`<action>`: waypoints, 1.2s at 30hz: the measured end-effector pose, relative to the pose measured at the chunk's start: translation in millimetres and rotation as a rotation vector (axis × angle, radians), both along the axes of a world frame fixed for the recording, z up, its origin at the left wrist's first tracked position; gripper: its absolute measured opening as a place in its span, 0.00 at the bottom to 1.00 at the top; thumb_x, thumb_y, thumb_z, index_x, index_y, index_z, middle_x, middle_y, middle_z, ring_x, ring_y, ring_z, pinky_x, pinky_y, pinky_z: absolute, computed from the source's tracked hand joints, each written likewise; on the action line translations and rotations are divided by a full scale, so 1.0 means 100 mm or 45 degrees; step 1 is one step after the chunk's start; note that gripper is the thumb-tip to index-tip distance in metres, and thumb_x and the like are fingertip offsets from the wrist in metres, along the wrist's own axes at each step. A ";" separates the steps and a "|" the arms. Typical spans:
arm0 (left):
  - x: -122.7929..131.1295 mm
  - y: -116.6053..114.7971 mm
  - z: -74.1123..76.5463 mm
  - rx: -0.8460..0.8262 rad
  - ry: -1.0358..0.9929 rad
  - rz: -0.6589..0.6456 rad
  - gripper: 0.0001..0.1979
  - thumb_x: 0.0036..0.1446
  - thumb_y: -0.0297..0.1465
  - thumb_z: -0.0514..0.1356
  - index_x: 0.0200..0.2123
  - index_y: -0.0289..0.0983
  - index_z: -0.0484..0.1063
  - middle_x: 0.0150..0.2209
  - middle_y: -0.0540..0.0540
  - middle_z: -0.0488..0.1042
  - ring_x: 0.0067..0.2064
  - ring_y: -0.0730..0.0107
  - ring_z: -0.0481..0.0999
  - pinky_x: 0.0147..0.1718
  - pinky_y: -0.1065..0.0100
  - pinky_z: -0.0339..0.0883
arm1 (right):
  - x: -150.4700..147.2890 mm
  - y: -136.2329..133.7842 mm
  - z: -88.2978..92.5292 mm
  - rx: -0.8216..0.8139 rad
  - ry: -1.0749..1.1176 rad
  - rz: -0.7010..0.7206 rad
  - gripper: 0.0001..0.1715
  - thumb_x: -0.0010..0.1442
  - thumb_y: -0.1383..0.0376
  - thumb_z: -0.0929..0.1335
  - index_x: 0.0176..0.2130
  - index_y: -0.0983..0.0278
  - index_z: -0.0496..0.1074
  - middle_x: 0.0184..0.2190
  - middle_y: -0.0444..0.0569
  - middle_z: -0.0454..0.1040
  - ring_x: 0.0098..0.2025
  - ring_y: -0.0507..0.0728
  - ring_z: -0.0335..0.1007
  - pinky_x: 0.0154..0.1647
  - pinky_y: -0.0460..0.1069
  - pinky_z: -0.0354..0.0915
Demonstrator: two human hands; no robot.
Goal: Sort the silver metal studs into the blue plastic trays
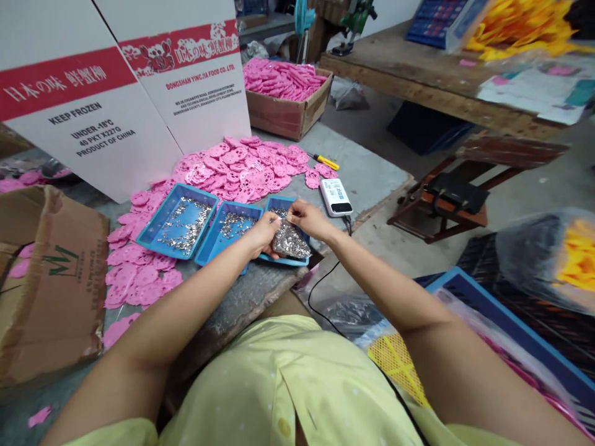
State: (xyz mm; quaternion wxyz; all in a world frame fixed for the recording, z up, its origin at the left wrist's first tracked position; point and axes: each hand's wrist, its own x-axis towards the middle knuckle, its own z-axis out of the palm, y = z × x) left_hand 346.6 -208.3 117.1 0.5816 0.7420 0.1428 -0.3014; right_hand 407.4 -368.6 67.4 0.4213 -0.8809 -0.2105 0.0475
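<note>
A clear plastic bag of small shiny metal pieces [292,241] hangs between my two hands, above the right-hand blue tray [297,261]. My left hand [266,235] is closed on the bag's upper left side. At its top edge, my right hand [303,217] pinches the plastic. To the left stand a middle blue tray [211,248] and a larger left blue tray [179,204], both with loose metal pieces scattered on the bottom. Behind and left of the trays spreads a heap of flat pink pieces with cut-out holes [242,166].
White printed cardboard [153,118] stands upright behind the trays. A box of pink pieces [288,111] sits at the back. Right of the heap lie a yellow cutter [326,162] and a white power bank [336,197] with a cable. A brown carton [69,279] stands left, a wooden stool [455,198] right.
</note>
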 end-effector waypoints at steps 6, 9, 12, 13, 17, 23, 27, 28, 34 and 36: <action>0.06 0.00 -0.07 -0.071 0.078 0.084 0.04 0.73 0.33 0.46 0.49 0.44 0.56 0.31 0.54 0.71 0.22 0.73 0.75 0.21 0.68 0.76 | -0.05 0.13 0.03 -0.297 -0.010 -0.138 0.07 0.62 0.74 0.65 0.35 0.65 0.72 0.41 0.56 0.72 0.43 0.61 0.69 0.47 0.52 0.64; 0.08 0.02 -0.07 -0.158 0.113 0.122 0.03 0.72 0.31 0.47 0.47 0.44 0.56 0.33 0.53 0.72 0.24 0.71 0.77 0.23 0.63 0.79 | -0.09 0.18 0.07 -0.424 0.005 -0.175 0.09 0.66 0.73 0.64 0.40 0.67 0.74 0.46 0.61 0.73 0.46 0.64 0.71 0.48 0.54 0.66; 0.09 0.05 -0.08 -0.252 0.121 0.141 0.03 0.71 0.29 0.49 0.43 0.43 0.55 0.32 0.54 0.71 0.24 0.71 0.77 0.22 0.61 0.79 | -0.13 0.22 0.14 -0.519 0.032 -0.199 0.11 0.68 0.72 0.63 0.44 0.67 0.75 0.48 0.62 0.73 0.48 0.65 0.72 0.49 0.53 0.67; 0.10 0.06 -0.08 -0.282 0.122 0.142 0.03 0.70 0.29 0.49 0.43 0.43 0.55 0.31 0.54 0.70 0.24 0.71 0.77 0.22 0.61 0.79 | -0.13 0.23 0.17 -0.545 0.043 -0.204 0.12 0.69 0.72 0.63 0.46 0.68 0.76 0.49 0.63 0.73 0.48 0.66 0.73 0.49 0.54 0.68; 0.12 0.08 -0.10 -0.357 0.141 0.120 0.04 0.69 0.28 0.50 0.41 0.42 0.56 0.32 0.53 0.71 0.24 0.69 0.78 0.20 0.59 0.78 | -0.14 0.26 0.25 -0.618 0.090 -0.203 0.15 0.69 0.71 0.63 0.51 0.72 0.75 0.51 0.66 0.73 0.51 0.68 0.74 0.51 0.54 0.68; 0.13 0.11 -0.10 -0.434 0.127 0.123 0.05 0.67 0.26 0.51 0.39 0.41 0.55 0.32 0.53 0.71 0.25 0.68 0.79 0.20 0.58 0.79 | -0.10 0.29 0.26 -0.660 0.127 -0.221 0.17 0.70 0.70 0.63 0.54 0.73 0.74 0.54 0.69 0.72 0.52 0.69 0.74 0.52 0.54 0.68; 0.12 0.14 -0.10 -0.407 0.099 0.065 0.06 0.67 0.28 0.53 0.40 0.42 0.56 0.31 0.54 0.70 0.25 0.66 0.80 0.22 0.58 0.79 | -0.09 0.28 0.22 -0.634 0.126 -0.255 0.17 0.70 0.71 0.63 0.54 0.74 0.74 0.54 0.69 0.72 0.51 0.68 0.74 0.51 0.54 0.68; 0.11 0.14 -0.09 -0.345 0.092 0.026 0.05 0.68 0.29 0.52 0.41 0.43 0.56 0.30 0.53 0.71 0.24 0.65 0.80 0.21 0.59 0.78 | -0.10 0.27 0.21 -0.615 0.119 -0.255 0.16 0.70 0.71 0.63 0.53 0.74 0.74 0.54 0.69 0.72 0.51 0.67 0.74 0.51 0.54 0.67; 0.06 0.08 -0.01 0.436 -0.209 -0.311 0.10 0.69 0.29 0.48 0.50 0.43 0.64 0.20 0.56 0.66 0.19 0.66 0.75 0.26 0.64 0.77 | -0.10 0.16 0.10 -0.437 0.007 -0.132 0.10 0.67 0.73 0.64 0.41 0.68 0.75 0.43 0.56 0.74 0.46 0.60 0.70 0.49 0.50 0.65; 0.06 0.07 0.00 0.632 -0.312 -0.417 0.11 0.68 0.30 0.52 0.51 0.42 0.69 0.16 0.56 0.64 0.19 0.64 0.74 0.28 0.63 0.76 | -0.08 0.12 0.06 -0.398 -0.021 -0.073 0.08 0.64 0.74 0.65 0.38 0.66 0.74 0.41 0.53 0.73 0.43 0.59 0.69 0.47 0.49 0.64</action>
